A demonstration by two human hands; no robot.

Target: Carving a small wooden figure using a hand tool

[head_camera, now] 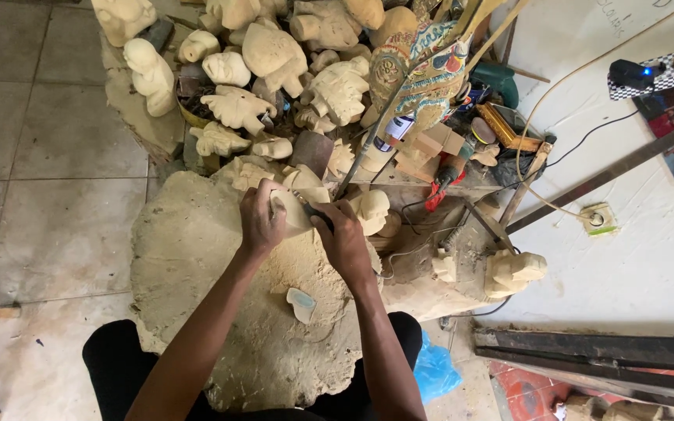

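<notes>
On stump (pixel 196 257) | both hands grip carving (pixel 294 212) | unfinished carvings (pixel 274 70) heaped beyond

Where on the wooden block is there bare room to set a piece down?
Bare patches: the block left of the left hand, and near the small chip. Crowded: beyond the right hand, where carvings and tools pile up.

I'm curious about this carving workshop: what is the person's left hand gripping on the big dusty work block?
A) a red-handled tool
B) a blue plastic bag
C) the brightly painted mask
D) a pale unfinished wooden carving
D: the left hand wraps around a pale unfinished wooden carving, while the right hand presses a dark tool against it.
</notes>
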